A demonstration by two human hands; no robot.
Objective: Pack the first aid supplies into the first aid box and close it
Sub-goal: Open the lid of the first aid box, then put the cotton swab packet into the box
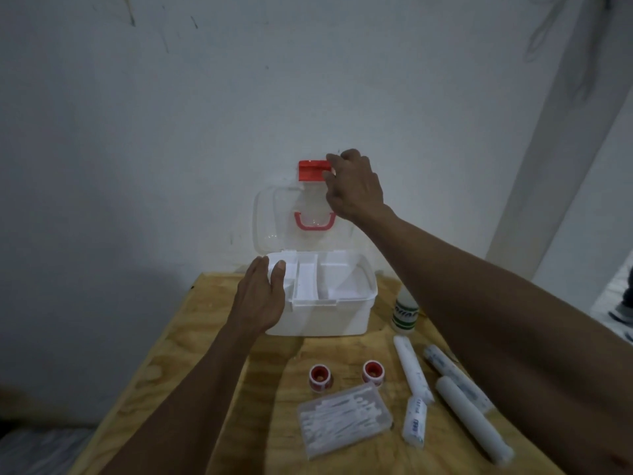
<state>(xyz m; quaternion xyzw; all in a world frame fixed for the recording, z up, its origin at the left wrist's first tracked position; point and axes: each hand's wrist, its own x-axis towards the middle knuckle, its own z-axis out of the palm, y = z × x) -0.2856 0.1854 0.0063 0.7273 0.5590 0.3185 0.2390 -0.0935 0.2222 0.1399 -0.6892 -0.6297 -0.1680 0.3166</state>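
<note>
The white first aid box point(342, 317) stands on the wooden table point(205, 337) with its clear lid point(274, 217) raised upright against the wall. My right hand point(354, 186) pinches the lid's red latch point(310, 170) at the top. My left hand point(262, 296) rests on the box's left edge, thumb over the white divided inner tray point(308, 282). In front of the box lie two red tape rolls point(320, 375) point(373, 371), a clear case of cotton swabs point(342, 419), several white bandage rolls point(411, 366) and a small bottle point(406, 313).
The table's left edge runs diagonally from the box toward the bottom left. A pale wall stands close behind the box. On the right, a doorway shows a floor and a shoe point(621, 311).
</note>
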